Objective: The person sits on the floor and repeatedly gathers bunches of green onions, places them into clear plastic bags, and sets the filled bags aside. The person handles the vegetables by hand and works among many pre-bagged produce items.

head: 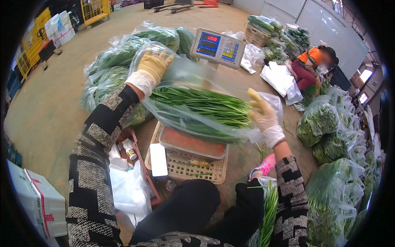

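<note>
A clear plastic bag (188, 69) holding a bundle of long green leaves, like garlic chives (203, 106), lies across the platform of a digital scale (191, 143). My left hand (154, 66), in a yellowish glove, rests on the upper left of the bag's film; whether its fingers grip the film cannot be told. At the bundle's right end, my right hand (264, 115), also gloved, has its fingers apart beside the stalk ends and the bag's edge. The scale's lit display (218, 48) stands behind the bag. Beneath the platform is a cream plastic crate (197, 173).
Filled bags of greens (114, 55) lie behind my left arm, and more bags (333, 185) line the right. A red crate (145, 173) with plastic bags stands at lower left. A white phone-like object (158, 159) lies on the crate edge. A person (308, 63) crouches at upper right.
</note>
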The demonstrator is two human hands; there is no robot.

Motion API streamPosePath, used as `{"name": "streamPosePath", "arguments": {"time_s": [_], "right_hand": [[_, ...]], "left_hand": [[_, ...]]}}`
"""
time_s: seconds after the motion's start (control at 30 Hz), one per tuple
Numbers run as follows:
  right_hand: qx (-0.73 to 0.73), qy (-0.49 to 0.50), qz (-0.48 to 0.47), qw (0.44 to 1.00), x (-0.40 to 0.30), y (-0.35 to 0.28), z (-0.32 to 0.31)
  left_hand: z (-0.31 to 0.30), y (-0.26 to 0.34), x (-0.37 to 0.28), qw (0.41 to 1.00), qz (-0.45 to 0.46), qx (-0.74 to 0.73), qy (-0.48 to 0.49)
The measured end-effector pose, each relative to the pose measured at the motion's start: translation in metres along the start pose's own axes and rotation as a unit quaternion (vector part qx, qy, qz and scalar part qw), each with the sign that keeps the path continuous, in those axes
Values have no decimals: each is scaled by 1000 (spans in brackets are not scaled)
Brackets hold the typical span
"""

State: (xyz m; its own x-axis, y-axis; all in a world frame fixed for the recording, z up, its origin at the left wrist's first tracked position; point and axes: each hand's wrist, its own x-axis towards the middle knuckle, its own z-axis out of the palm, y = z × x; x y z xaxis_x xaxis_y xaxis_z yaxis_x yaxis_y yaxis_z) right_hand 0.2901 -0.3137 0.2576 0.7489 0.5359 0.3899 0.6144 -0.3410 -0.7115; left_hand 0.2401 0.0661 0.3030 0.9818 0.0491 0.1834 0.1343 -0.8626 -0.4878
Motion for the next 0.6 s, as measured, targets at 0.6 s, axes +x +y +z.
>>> {"name": "streamPosePath", "arguments": {"time_s": [0.6], "right_hand": [[-265,106,571,770,-360,-19,-198]], "left_hand": [[-135,262,-146,692,490,-530,21]]}}
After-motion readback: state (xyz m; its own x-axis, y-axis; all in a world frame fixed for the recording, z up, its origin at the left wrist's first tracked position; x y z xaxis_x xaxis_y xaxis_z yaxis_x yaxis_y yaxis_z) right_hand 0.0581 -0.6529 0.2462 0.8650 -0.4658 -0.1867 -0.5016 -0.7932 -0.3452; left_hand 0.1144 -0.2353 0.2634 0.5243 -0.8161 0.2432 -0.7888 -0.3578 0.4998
